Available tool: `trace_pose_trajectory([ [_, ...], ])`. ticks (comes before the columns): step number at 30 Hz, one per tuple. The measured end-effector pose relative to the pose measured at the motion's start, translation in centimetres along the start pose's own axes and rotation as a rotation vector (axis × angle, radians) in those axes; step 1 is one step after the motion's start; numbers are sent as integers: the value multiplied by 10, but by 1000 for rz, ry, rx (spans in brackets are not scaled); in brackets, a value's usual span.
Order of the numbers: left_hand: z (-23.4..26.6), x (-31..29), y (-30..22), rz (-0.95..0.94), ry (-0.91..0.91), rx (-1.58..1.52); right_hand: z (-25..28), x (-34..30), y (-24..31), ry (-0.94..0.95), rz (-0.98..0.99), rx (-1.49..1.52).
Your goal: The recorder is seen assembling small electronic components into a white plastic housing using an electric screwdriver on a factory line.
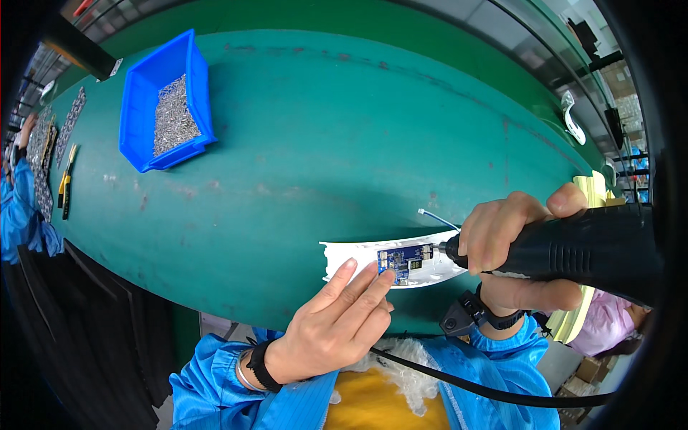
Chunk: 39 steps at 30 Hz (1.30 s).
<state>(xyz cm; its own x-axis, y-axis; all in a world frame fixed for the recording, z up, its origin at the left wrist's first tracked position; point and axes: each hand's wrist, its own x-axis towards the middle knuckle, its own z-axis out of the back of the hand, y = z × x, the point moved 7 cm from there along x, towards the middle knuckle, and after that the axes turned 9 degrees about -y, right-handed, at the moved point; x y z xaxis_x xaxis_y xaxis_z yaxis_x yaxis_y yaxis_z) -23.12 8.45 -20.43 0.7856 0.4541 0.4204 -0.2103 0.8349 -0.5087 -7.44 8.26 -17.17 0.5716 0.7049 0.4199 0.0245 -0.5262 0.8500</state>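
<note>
Likely screwdriving: right hand point(502, 226) grip wrapped round black driver point(580, 247), left hand point(337, 326) uncurled, fingertips on blue board point(401, 259); next needs bit point(440, 247) square.

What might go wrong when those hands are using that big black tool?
The black power screwdriver in the right hand has its tip at the edge of the blue circuit board; a slip might scratch it.

The left hand has fingertips on the board, so a slip might poke them.

The thin wire sticks out near the tip and might get snagged.
</note>
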Motion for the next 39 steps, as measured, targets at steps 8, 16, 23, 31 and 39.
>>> trace_pose_trajectory([
  [8,-1,1,1,5,-7,8,-3,0,-1,52,-51,-50],
  [16,1,1,0,19,-27,-5,-2,0,3,56,-32,-2],
  [23,16,11,7,122,-140,-64,-15,3,40,-20,-14,242],
  [31,19,18,8,137,-201,-130,-45,-5,46,360,-274,293],
  [39,25,15,17,168,-243,-158,-61,-3,37,435,-144,211],
])
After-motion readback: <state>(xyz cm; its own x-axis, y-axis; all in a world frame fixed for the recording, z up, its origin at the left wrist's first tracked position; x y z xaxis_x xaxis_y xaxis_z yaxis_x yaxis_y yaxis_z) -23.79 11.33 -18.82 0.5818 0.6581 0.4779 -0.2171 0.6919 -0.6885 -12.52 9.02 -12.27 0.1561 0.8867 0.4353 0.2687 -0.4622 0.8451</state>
